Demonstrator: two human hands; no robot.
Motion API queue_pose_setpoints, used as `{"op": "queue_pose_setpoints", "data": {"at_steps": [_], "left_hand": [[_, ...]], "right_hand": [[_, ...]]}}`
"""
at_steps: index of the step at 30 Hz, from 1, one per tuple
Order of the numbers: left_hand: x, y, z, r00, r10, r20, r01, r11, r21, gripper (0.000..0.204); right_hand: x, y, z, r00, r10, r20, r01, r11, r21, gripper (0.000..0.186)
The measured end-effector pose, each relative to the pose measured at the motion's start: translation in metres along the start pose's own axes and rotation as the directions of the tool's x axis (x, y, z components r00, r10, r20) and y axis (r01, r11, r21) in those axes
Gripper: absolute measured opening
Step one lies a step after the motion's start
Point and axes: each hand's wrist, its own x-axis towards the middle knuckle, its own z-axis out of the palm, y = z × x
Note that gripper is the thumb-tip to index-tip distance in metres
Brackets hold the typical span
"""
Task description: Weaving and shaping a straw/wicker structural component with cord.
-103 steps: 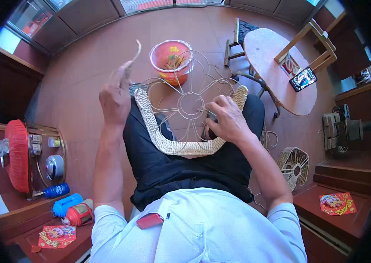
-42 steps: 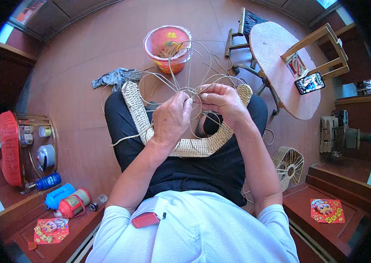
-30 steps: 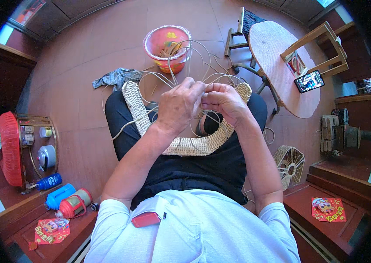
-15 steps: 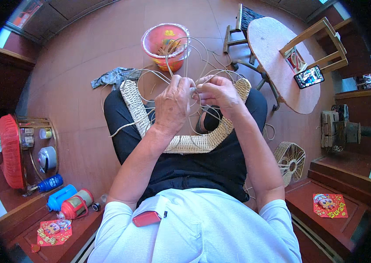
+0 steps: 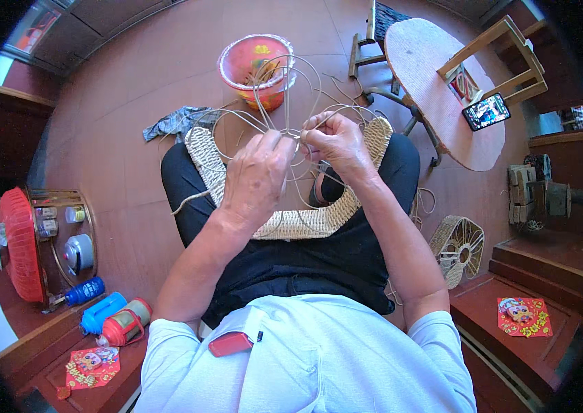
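A U-shaped woven cord piece (image 5: 298, 224) lies across my thighs, with a wire frame of looping petals (image 5: 315, 72) attached above it. My left hand (image 5: 257, 175) is closed at the frame's central ring, gripping the wire and cord there; its fingertips are partly hidden. Beside it my right hand (image 5: 336, 144) pinches thin cord or wire at the ring, thumb and fingers together. A loose cord end (image 5: 191, 199) hangs over my left thigh.
Beyond are a pink bucket (image 5: 240, 58) and crumpled cloth (image 5: 171, 122). Right: an oval board (image 5: 415, 62) with a wooden frame and phone (image 5: 485, 110), and a woven piece (image 5: 458, 251). Left: a red cover (image 5: 19, 244), kettle (image 5: 79, 251), flasks (image 5: 126, 320).
My left hand was raised at the left with a cord, then joined my right hand at the ring. Over the last second it shifted slightly left; my right fingers moved a little upward.
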Motion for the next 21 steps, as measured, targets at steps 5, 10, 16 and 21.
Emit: {"op": "queue_pose_setpoints", "data": {"at_steps": [5, 10, 16, 21], "left_hand": [[0.040, -0.012, -0.003, 0.988, 0.153, -0.012, -0.150, 0.983, 0.107, 0.012], [0.060, -0.030, 0.012, 0.995, 0.097, 0.001, -0.097, 0.995, 0.008, 0.011], [0.071, -0.033, 0.010, 0.993, 0.075, 0.091, -0.078, 0.996, 0.034, 0.010], [0.065, -0.031, 0.012, 0.995, 0.096, 0.027, -0.098, 0.993, 0.065, 0.013]], "right_hand": [[0.002, 0.004, 0.000, 1.000, -0.020, -0.014, 0.019, 0.997, -0.070, 0.023], [0.000, 0.006, 0.000, 0.999, -0.027, -0.020, 0.027, 1.000, -0.012, 0.024], [0.002, 0.000, 0.000, 0.998, 0.070, -0.003, -0.070, 0.996, 0.058, 0.029], [0.006, 0.000, -0.002, 0.990, 0.130, 0.046, -0.133, 0.988, 0.083, 0.021]]}}
